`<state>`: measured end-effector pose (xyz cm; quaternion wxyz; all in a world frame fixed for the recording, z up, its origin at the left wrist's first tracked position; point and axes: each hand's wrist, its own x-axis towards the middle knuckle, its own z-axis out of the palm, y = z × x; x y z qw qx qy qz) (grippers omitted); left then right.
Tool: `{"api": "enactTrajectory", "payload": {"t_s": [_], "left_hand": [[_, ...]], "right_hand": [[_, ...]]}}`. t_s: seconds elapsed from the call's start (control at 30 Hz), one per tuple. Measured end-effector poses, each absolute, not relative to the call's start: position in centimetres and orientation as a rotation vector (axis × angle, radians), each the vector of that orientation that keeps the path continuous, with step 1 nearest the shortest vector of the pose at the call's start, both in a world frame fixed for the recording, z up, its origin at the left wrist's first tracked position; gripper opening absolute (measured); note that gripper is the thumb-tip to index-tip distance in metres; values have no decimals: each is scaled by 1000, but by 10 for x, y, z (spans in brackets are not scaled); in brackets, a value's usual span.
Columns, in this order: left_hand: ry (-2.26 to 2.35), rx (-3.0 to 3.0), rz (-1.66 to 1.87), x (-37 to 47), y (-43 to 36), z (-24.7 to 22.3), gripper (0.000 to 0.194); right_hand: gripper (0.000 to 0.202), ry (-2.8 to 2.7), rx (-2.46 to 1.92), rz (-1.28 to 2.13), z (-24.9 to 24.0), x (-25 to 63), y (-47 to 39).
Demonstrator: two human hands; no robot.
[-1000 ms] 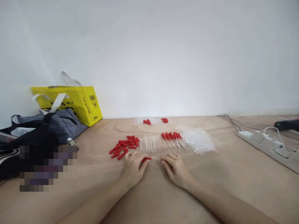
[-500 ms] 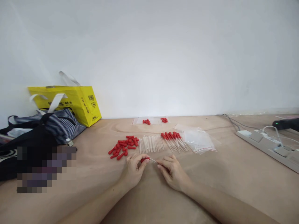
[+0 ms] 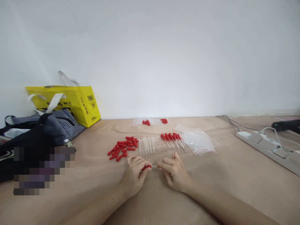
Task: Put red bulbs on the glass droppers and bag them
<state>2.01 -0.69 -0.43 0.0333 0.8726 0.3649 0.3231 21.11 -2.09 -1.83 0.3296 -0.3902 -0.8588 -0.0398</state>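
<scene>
My left hand (image 3: 136, 174) pinches a red rubber bulb (image 3: 146, 167) between thumb and fingers. A clear thin tube (image 3: 154, 167) runs from the bulb's open end to my right hand (image 3: 173, 172), whose fingers are closed on it. Behind my left hand lies a pile of loose red bulbs (image 3: 122, 148). A row of clear tubes (image 3: 151, 145) is spread beyond both hands. To its right, several tubes with red bulbs on their ends (image 3: 172, 137) lie side by side.
Clear plastic bags (image 3: 200, 142) lie right of the tubes, and a filled bag (image 3: 154, 122) is near the wall. A white power strip (image 3: 269, 150) with cables stands at the right. At the left are a yellow bag (image 3: 86, 106) and a striped bag (image 3: 61, 125).
Bulb and tube have moved slightly down, and the tube now lies level instead of slanting. My right hand's fingers have curled in closer around it.
</scene>
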Motion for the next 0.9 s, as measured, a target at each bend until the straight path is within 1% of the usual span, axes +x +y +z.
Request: {"api": "enactTrajectory", "payload": {"t_s": [0.3, 0.63, 0.73, 0.9], "left_hand": [[1111, 2686, 884, 22, -10, 1, 18], [1074, 2696, 872, 23, -7, 1, 18], [1101, 2700, 818, 22, -4, 2, 20], [1146, 2760, 771, 17, 2, 5, 17]], "right_hand": [[22, -2275, -1063, -31, -13, 206, -25], [23, -2264, -1054, 68, -18, 204, -22], [25, -2288, -1088, 52, -16, 203, -22], [20, -2339, -1195, -50, -8, 205, -25]]}}
